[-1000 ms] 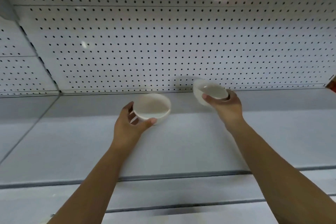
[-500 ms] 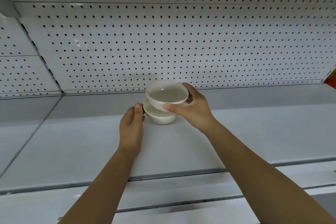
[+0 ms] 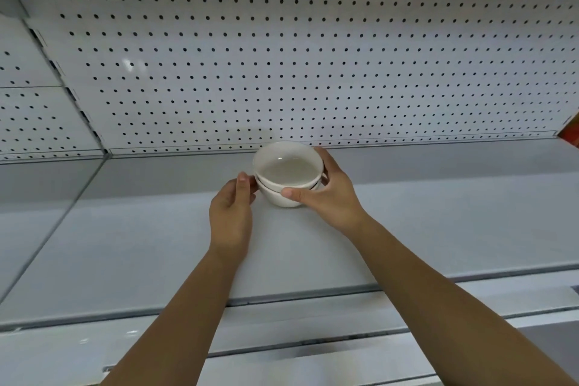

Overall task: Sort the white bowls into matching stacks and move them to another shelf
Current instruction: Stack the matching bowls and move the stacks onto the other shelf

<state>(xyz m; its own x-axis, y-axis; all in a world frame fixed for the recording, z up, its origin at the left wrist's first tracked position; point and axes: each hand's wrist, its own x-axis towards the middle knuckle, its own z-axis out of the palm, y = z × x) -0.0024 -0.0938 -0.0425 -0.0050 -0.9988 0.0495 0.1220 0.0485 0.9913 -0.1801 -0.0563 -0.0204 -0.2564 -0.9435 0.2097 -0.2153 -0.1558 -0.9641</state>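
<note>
Two white bowls stand nested at the far middle of the grey shelf (image 3: pixel 156 229), near the pegboard (image 3: pixel 282 72). The upper bowl (image 3: pixel 286 169) sits in the lower bowl (image 3: pixel 283 199). The right hand (image 3: pixel 329 197) curls thumb and fingers round the upper bowl. The left hand (image 3: pixel 232 210) touches the stack's left side, its fingers apparently straight.

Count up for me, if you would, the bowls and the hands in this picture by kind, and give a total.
White bowls: 2, the upper bowl nested in the lower bowl on the shelf
Hands: 2, the left hand at the lower bowl's side, the right hand holding the upper bowl
Total: 4
</note>
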